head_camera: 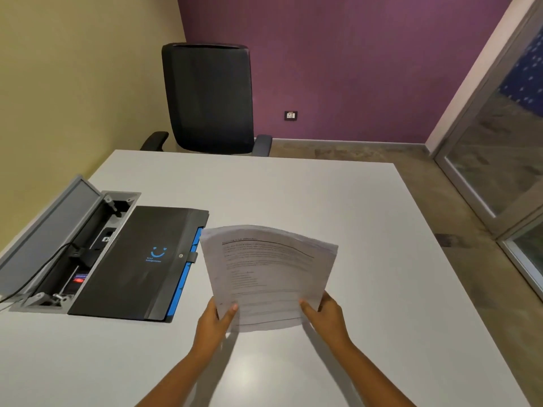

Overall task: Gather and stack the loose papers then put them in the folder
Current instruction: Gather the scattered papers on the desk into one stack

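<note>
Both forearms reaching forward and slightly inward from the near edge. Left hand (216,320) pinching the lower left corner of the papers (269,274), thumb on top. Right hand (327,314) gripping the lower right corner, thumb likewise laid across the top sheet.

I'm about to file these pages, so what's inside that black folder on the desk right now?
The black folder lies closed, its strap fastened. Only blue divider edges show along its right side. Any sheets inside are covered by the lid, so its contents cannot be seen.
</note>
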Available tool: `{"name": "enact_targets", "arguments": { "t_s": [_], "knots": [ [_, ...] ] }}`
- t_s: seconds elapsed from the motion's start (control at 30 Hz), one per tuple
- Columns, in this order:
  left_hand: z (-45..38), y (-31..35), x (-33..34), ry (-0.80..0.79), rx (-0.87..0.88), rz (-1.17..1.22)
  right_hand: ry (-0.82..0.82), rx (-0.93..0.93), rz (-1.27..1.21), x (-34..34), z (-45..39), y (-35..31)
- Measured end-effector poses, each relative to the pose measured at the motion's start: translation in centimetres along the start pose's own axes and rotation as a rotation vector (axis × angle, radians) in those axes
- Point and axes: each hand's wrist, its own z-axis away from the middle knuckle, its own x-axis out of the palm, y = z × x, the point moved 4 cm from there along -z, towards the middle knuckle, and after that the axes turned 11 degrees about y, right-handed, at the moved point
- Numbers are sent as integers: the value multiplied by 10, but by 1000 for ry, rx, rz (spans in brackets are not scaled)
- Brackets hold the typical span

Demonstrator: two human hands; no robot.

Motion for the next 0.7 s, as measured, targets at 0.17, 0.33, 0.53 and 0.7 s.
{"name": "enact_targets", "arguments": {
  "t_s": [0.17, 0.33, 0.53, 0.7],
  "knots": [
    [-9, -34, 0, 51, -79, -140, -40, 76, 114, 9, -8, 36],
    [-7, -40, 7, -7, -38, -151, -130, 241, 225, 22, -11, 57],
    [1, -49, 0, -249, -22, -304, -189, 440, 95, 21, -14, 68],
    [13, -64, -9, -320, -12, -666, -240, 612, -202, 16, -1, 79]
  ]
}}
